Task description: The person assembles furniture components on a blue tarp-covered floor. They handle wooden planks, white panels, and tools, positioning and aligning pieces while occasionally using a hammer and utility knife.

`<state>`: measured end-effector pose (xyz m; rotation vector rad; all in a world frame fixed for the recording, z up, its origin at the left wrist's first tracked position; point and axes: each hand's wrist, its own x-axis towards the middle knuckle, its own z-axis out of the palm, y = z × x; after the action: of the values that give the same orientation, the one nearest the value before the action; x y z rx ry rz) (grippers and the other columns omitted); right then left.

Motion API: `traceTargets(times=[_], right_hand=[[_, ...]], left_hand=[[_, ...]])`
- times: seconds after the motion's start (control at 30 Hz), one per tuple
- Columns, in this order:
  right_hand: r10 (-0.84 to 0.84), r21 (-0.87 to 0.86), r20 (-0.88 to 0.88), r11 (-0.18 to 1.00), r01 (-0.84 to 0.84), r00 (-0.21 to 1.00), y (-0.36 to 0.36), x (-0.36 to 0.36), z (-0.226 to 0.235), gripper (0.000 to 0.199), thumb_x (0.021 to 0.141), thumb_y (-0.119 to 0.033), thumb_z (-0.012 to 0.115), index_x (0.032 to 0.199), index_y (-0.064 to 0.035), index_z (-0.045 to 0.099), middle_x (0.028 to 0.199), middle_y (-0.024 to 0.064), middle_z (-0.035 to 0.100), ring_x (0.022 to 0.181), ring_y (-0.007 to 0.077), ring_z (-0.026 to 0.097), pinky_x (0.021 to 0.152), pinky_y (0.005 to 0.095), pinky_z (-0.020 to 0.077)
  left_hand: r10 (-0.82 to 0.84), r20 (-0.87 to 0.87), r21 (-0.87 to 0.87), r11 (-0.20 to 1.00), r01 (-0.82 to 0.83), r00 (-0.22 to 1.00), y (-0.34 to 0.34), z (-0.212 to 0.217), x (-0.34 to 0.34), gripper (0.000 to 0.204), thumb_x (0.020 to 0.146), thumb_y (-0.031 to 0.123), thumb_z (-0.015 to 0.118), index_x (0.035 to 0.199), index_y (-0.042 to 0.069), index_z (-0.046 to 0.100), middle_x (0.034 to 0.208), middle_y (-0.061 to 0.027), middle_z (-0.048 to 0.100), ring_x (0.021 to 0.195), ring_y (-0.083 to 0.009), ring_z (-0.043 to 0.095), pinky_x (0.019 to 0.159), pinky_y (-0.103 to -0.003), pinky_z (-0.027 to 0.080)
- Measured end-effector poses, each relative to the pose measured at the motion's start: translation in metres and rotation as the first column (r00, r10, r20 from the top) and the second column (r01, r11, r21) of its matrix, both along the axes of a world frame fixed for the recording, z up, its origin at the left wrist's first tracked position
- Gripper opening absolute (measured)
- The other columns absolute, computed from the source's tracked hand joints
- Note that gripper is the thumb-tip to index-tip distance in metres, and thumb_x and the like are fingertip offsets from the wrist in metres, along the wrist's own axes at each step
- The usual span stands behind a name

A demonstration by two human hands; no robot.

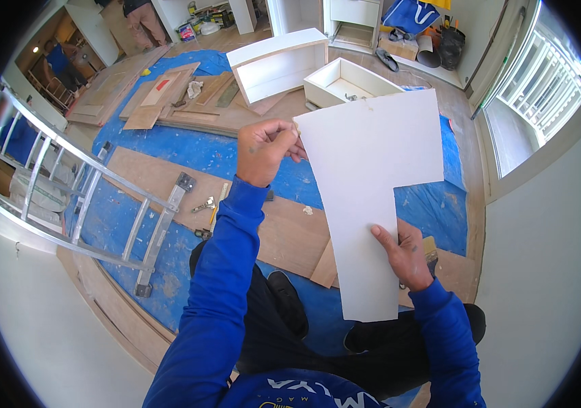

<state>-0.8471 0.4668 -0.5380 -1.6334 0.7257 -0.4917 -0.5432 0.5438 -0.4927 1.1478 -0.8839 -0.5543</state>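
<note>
A person is holding a white L-shaped panel (365, 183) above a blue tarp (188, 153) that is covering the wooden floor. The left hand (266, 149) is pinching the panel's upper left corner; the right hand (406, 255) is gripping its lower right edge. Brown boards (290, 231) are lying on the tarp under the panel. An aluminium ladder (86, 197) is leaning left of the panel, white cabinet boxes (283, 64) are standing beyond it, and a window (542, 88) is showing to its right.

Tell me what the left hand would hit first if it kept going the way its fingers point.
The left hand points right and already pinches the white L-shaped panel at its upper left corner, so it would likely meet the panel itself first.
</note>
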Motion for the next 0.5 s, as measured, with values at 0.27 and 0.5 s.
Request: traceTargets(times=[0.27, 0.5], right_hand=[[0.013, -0.023, -0.008, 1.000, -0.013, 1.000, -0.0011, -0.0012, -0.0038, 0.033, 0.103, -0.027, 0.068, 0.111, 0.0052, 0.071, 0.086, 0.0052, 0.072, 0.076, 0.0083, 0.061, 0.066, 0.0275, 0.0502], [0.008, -0.037, 0.008, 0.999, -0.008, 1.000, 0.0017, 0.0002, -0.0020, 0.031, 0.102, -0.025, 0.069, 0.111, 0.0053, 0.070, 0.087, 0.0048, 0.072, 0.077, 0.0079, 0.061, 0.067, 0.0274, 0.0503]], left_hand=[[0.055, 0.115, 0.031, 0.998, -0.059, 0.992, -0.0036, -0.0040, -0.0022, 0.007, 0.090, -0.001, 0.068, 0.090, -0.007, 0.071, 0.078, -0.0120, 0.073, 0.065, -0.0149, 0.071, 0.057, -0.025, 0.054], [0.141, 0.137, 0.034, 0.989, -0.147, 0.980, -0.0055, -0.0041, -0.0098, 0.001, 0.083, -0.004, 0.070, 0.083, -0.005, 0.069, 0.071, -0.0063, 0.069, 0.061, -0.0107, 0.067, 0.055, -0.024, 0.053]])
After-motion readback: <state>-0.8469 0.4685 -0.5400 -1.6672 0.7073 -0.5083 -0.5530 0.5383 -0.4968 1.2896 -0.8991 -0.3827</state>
